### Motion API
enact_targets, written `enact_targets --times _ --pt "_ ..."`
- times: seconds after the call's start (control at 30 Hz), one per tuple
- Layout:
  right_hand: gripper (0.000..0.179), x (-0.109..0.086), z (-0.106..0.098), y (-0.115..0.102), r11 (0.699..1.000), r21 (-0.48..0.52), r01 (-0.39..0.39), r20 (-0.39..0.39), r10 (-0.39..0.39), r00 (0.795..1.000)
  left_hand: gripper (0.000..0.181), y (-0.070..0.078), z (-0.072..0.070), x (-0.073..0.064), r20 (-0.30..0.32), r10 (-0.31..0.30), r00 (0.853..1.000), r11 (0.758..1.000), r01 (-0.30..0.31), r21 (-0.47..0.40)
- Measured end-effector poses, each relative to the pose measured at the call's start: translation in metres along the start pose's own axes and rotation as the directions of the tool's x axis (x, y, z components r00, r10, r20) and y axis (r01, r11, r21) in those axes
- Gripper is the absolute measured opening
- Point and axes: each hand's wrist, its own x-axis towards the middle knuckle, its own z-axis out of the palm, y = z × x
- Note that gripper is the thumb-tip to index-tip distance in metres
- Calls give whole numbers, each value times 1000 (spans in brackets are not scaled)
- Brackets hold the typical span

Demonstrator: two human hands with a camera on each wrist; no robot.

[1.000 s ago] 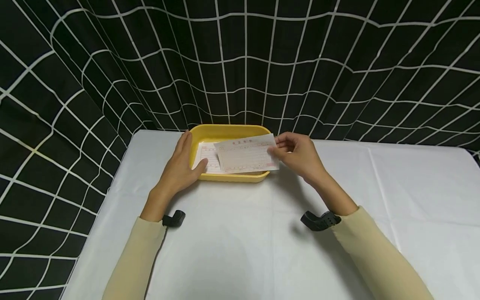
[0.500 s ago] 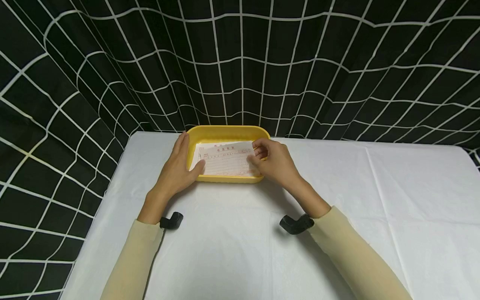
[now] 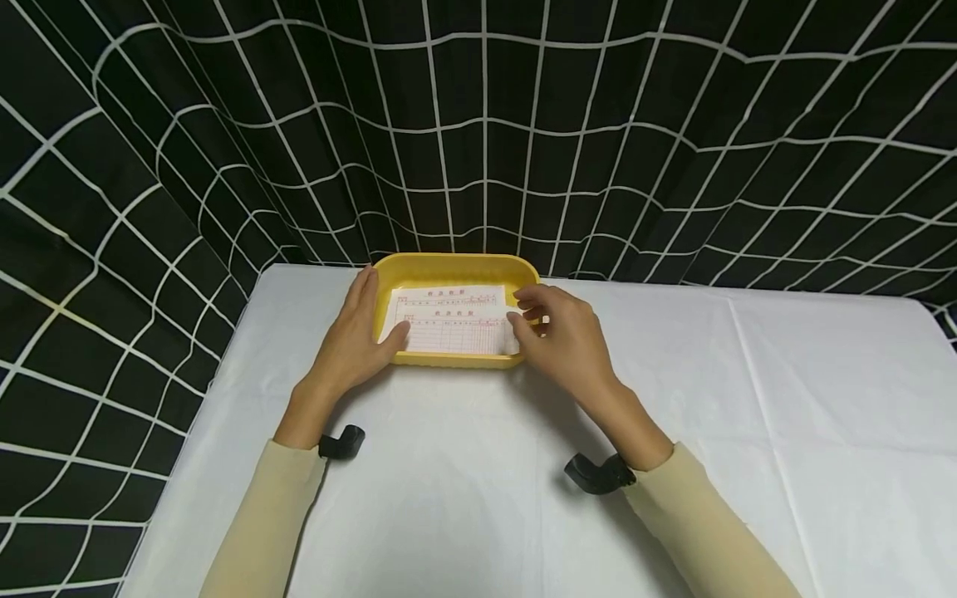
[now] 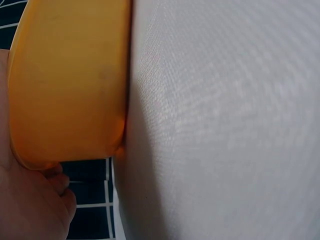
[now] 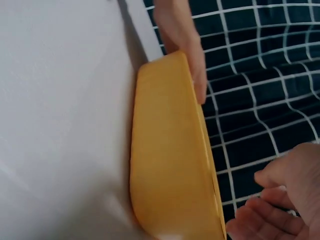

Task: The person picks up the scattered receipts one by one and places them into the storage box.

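A yellow plastic basin [image 3: 456,360] stands at the back of the white table, with receipt slips [image 3: 449,334] printed in red lying overlapped inside. My left hand [image 3: 359,320] holds the basin's left end, thumb over the front rim and fingers along the outer side. In the left wrist view the basin's wall hides part of that hand. Above the basin's right end hovers my right hand [image 3: 564,336], fingers loosely bent, thumb apart from the fingertips. Nothing shows between them in the right wrist view, where the basin [image 5: 170,145] appears from its front side.
White cloth covers the table [image 3: 463,490]. A black curtain with a white grid [image 3: 463,149] hangs right behind the basin and along the left. Black wrist devices [image 3: 342,442] sit on both wrists.
My right hand brought a receipt slip leftward and down into the basin, laid it on the other slip and let go. It then drew slightly right. My left hand stayed at the basin's left end.
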Motion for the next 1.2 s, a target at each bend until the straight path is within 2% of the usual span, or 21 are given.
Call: enact_targets --times 0.23,0.4,0.5,0.63,0.93,1.2 --pt "26 -26 -9 13 999 45 -10 -94 14 995 95 0 -1 -3 16 -19 1000 1000 19 21" --pt "27 -49 -10 30 995 74 -71 -152 81 985 96 0 -2 -8 26 -27 999 999 26 26" --pt "29 -60 -15 42 993 61 -102 -188 112 976 96 2 2 -9 37 -23 999 1000 23 17" --pt "33 -66 -25 55 996 11 -91 -235 91 968 96 6 8 -9 50 -11 999 1000 10 6" --pt "38 -56 -38 60 997 -36 -73 -225 63 972 95 6 3 -3 23 -3 1000 1000 2 15" --pt "40 -53 -41 66 992 -64 -112 -145 102 984 94 7 -1 -3 25 -4 1000 1000 4 4"
